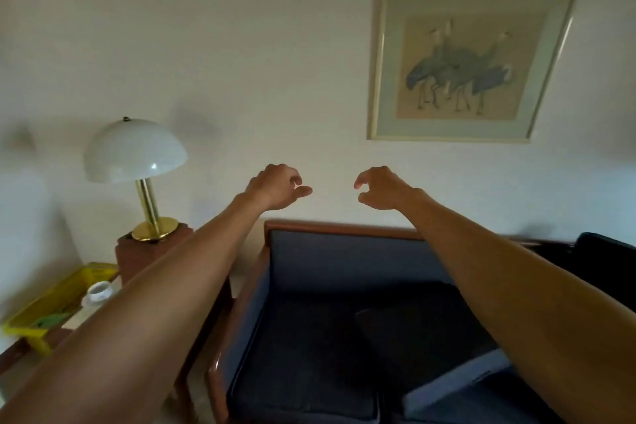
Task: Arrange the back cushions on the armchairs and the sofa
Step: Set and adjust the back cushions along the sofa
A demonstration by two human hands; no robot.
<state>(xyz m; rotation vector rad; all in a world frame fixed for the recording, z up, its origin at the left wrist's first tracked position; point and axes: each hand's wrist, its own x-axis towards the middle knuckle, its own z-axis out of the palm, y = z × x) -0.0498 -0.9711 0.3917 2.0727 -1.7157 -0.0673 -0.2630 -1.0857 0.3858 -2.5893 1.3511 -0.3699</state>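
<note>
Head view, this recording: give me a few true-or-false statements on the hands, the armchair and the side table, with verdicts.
1. Both hands, left hand and right hand, are raised and hold nothing. True.
2. The blue upholstered armchair with a wooden frame has a back cushion standing against its backrest. False: the backrest is bare.
3. The brass table lamp with a white dome shade stands left of the armchair. True.
4. The framed picture of birds lies on the seat. False: it hangs on the wall.
</note>
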